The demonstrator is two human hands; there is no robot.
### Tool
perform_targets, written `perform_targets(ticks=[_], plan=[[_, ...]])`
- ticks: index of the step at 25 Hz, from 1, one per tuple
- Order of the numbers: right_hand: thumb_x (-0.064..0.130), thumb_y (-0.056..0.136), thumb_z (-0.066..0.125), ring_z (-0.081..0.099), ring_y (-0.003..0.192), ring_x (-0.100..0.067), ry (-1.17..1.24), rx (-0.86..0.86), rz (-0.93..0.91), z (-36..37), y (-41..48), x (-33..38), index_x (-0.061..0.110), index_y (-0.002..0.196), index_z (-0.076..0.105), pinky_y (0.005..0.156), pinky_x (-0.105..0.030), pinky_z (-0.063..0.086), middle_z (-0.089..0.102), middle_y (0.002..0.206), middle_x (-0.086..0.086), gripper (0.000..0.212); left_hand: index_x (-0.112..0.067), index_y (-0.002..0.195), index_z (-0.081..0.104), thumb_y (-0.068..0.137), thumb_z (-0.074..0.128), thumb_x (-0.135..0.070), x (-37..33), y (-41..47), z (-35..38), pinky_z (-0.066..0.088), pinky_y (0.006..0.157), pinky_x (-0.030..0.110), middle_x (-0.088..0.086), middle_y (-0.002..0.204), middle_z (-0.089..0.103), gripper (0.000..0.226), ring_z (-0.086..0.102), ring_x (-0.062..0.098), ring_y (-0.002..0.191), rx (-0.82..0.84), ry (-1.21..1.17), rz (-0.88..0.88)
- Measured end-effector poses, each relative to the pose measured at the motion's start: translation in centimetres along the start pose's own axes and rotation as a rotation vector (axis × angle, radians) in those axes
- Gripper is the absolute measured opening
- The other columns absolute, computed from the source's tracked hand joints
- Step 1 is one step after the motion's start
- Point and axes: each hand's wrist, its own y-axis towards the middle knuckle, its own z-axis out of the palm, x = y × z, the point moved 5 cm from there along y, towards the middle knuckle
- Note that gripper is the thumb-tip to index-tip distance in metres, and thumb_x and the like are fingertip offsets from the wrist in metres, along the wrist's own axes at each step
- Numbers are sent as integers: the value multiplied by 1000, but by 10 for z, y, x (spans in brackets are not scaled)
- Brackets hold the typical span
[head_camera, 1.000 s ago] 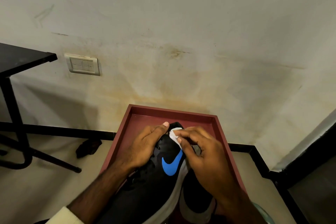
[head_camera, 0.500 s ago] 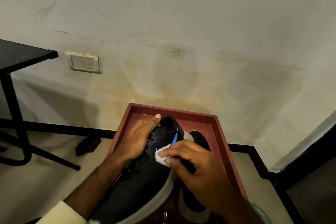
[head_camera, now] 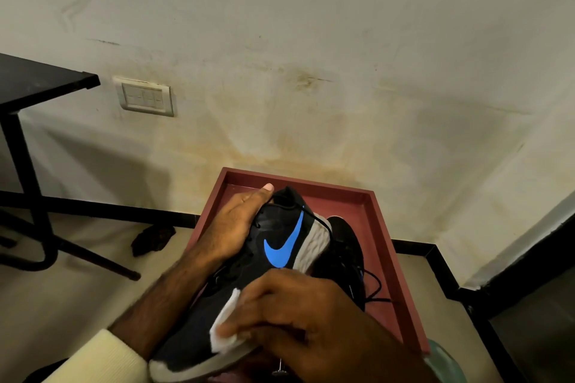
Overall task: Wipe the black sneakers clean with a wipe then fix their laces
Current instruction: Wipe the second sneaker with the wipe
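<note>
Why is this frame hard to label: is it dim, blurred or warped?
Head view: dim, warm light; the black table throws a broad shadow on the wall; wide-angle bends the wall lines; the right hand and wipe look soft, the held sneaker sharper.

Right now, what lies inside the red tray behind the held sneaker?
A second black sneaker lies in the red tray, its loose lace trailing on the tray floor. The held sneaker covers its near side.
</note>
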Motion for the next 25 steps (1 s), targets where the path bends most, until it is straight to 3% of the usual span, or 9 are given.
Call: perform_targets(ticks=[3, 6, 9, 13, 16, 19, 21, 23, 25], plan=[[13, 101, 68, 66, 114, 1, -132, -288, 150, -31, -8, -37, 25, 116, 80, 98, -21, 54, 71, 116, 18, 23, -20, 51, 58, 105, 49, -39, 0, -1, 4, 49, 56, 25, -1, 51, 58, 57, 58, 14, 47, 5, -50, -9], [17, 100, 70, 67, 113, 3, -207, -544, 408, -63, -25, -71, 32, 112, 80, 97, -30, 57, 71, 114, 24, 22, -11, 65, 65, 101, 56, -39, -4, -4, 2, 55, 54, 20, 2, 58, 65, 46, 66, 11, 50, -82, -129, -58], [15, 100, 72, 69, 114, -2, -113, -408, 278, -47, -22, -48, 29, 114, 81, 96, -31, 59, 74, 115, 20, 21, -9, 67, 74, 101, 57, -34, -8, -3, -5, 53, 49, 12, 1, 58, 71, 45, 68, 8, 50, -142, -197, -68], [8, 98, 75, 72, 112, -8, 70, -134, -7, -19, -14, 3, 19, 116, 82, 96, -30, 59, 73, 114, 8, 22, -23, 59, 80, 101, 56, -35, -8, -3, -11, 55, 61, 21, 2, 63, 76, 50, 72, 10, 55, -168, -214, -58], [8, 99, 73, 69, 112, -6, -115, -248, 49, -40, -20, -28, 18, 118, 80, 94, -31, 58, 72, 115, 10, 23, -24, 61, 82, 100, 58, -34, -2, -2, -8, 55, 75, 31, 3, 69, 78, 47, 74, 13, 62, -148, -278, -71], [11, 100, 70, 65, 113, -1, -352, -549, 309, -73, -33, -72, 22, 116, 79, 97, -31, 55, 70, 115, 16, 22, -15, 76, 84, 98, 58, -39, 1, -1, -3, 55, 85, 40, 15, 85, 79, 42, 74, 29, 77, -72, -315, -91], [12, 101, 69, 65, 112, 2, -370, -662, 426, -82, -37, -80, 23, 116, 79, 98, -30, 56, 70, 115, 17, 22, -13, 79, 83, 98, 58, -41, 3, -1, -2, 57, 83, 40, 18, 88, 79, 42, 74, 33, 79, -45, -317, -95], [14, 101, 69, 66, 115, 1, -250, -584, 377, -73, -35, -69, 26, 116, 79, 99, -28, 56, 70, 116, 21, 22, -14, 77, 84, 97, 58, -41, 2, -2, -1, 57, 80, 38, 18, 88, 79, 42, 74, 32, 77, -53, -306, -98], [16, 102, 68, 67, 117, -3, -124, -335, 230, -52, -27, -46, 26, 119, 79, 100, -23, 55, 72, 118, 18, 22, -14, 74, 83, 98, 59, -40, 2, -2, -2, 56, 79, 37, 17, 85, 79, 43, 72, 32, 76, -75, -308, -97]])
